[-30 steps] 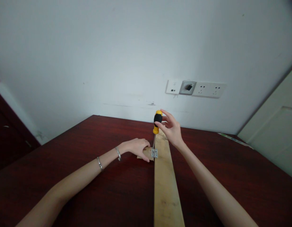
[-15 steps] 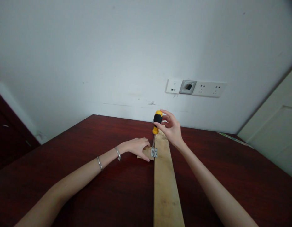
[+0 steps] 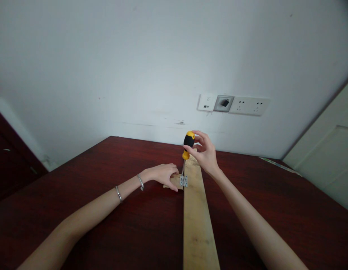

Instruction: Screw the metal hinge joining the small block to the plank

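Observation:
A long pale wooden plank (image 3: 198, 221) lies on the dark red table (image 3: 106, 210), running away from me. A small wooden block (image 3: 175, 181) sits against its left edge. A small metal hinge (image 3: 184, 181) bridges the block and the plank. My left hand (image 3: 162, 174) presses down on the block, fingers over it. My right hand (image 3: 205, 153) grips the yellow and black handle of a screwdriver (image 3: 187, 145), which stands nearly upright with its tip on the hinge.
A white wall stands behind the table, with a row of sockets and switches (image 3: 232, 105). A pale door or cabinet panel (image 3: 326, 161) is at the right. Dark furniture (image 3: 10, 161) is at the far left. Two bracelets (image 3: 130, 187) are on my left forearm.
My right hand's fingers have shifted slightly around the screwdriver handle. The screwdriver stays on the hinge, and my left hand has not moved.

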A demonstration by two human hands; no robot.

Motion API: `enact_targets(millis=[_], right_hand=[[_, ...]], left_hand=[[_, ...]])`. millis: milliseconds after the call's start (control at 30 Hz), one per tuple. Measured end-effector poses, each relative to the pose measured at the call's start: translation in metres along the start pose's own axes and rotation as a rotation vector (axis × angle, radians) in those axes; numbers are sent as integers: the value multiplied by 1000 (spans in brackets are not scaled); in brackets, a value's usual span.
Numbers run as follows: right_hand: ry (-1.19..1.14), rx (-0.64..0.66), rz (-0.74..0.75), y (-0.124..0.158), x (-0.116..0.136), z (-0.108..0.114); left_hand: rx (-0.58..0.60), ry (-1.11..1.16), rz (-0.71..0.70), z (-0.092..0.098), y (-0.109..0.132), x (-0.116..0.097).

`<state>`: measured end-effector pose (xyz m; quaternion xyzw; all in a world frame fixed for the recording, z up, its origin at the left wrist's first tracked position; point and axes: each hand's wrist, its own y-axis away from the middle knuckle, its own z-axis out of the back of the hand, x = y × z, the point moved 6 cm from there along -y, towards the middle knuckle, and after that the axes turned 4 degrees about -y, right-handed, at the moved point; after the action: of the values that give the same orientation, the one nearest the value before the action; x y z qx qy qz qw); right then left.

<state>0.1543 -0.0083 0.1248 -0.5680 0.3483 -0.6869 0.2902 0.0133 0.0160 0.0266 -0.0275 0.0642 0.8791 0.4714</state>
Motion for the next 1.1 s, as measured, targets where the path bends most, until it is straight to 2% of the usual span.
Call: enact_targets(millis=[667,1100], right_hand=[[7,-9,-20,0,0,1],[9,-10,-12,0,1,2]], left_hand=[[-1,-4,1,-2,0,1],[-24,-55,-66,-3,0,-1]])
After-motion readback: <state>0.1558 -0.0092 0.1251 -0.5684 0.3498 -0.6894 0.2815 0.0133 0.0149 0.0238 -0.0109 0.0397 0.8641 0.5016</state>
